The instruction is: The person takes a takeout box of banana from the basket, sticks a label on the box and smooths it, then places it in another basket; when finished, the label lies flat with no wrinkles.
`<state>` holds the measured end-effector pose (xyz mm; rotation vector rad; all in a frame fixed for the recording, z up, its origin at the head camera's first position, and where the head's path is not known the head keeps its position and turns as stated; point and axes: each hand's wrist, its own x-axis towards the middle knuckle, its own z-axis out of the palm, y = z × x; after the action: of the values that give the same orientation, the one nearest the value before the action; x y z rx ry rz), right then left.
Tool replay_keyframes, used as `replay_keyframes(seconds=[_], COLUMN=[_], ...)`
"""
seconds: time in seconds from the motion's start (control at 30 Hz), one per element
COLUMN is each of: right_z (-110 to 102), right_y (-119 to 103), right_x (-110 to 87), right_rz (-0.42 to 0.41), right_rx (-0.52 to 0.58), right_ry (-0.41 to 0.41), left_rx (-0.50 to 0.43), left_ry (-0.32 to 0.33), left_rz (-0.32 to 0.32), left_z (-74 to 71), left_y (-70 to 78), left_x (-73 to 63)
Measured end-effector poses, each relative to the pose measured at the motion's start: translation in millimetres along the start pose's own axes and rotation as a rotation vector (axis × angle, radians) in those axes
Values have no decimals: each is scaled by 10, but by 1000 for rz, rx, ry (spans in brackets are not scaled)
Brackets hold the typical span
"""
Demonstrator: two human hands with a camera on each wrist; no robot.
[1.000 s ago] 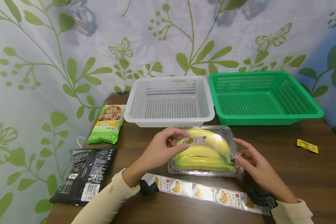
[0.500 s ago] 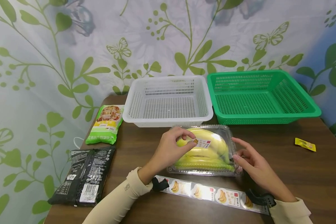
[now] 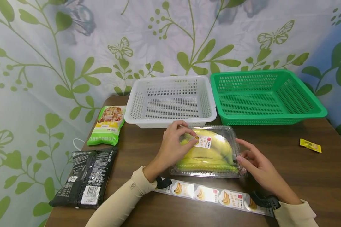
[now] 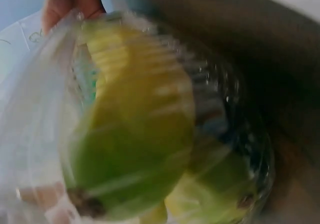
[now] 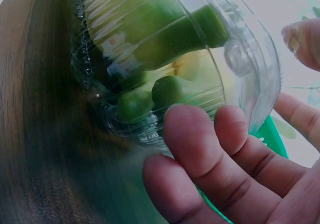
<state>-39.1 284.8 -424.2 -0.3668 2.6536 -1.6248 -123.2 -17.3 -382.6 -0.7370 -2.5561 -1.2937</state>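
Note:
A clear plastic clamshell box (image 3: pixel 206 168) of bananas (image 3: pixel 207 153) lies in front of the white basket. On its lid is a banana label (image 3: pixel 206 142), its left end pinched between the thumb and forefinger of my left hand (image 3: pixel 177 142). My right hand (image 3: pixel 257 162) rests against the box's right end, fingers loosely bent. In the right wrist view, the fingertips (image 5: pixel 187 129) are right at the ribbed side wall and the thumb is apart from it. The left wrist view is blurred, with bananas (image 4: pixel 145 119) showing through the plastic.
A strip of banana labels (image 3: pixel 200 193) lies in front of the box. Behind stand a white basket (image 3: pixel 171 121) and a green basket (image 3: pixel 270 119). At left are a green food packet (image 3: pixel 108 126) and a black bag (image 3: pixel 86 178). A small yellow packet (image 3: pixel 310 145) lies right.
My left hand has moved right, bringing the label farther across the lid, where it now lies flatter. My right hand has stayed at the box's right end.

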Motion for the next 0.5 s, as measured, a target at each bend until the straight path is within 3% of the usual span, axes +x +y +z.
replay_keyframes(seconds=[0.23, 0.5], right_z=[3, -12], right_y=[-6, 11], right_x=[0, -2], right_rz=[2, 2], right_rx=[0, -24], right_ry=[1, -2], left_rx=[56, 80], left_ry=[-74, -118], left_rz=[32, 18], left_z=[-67, -107], left_y=[-52, -58], left_x=[38, 48])
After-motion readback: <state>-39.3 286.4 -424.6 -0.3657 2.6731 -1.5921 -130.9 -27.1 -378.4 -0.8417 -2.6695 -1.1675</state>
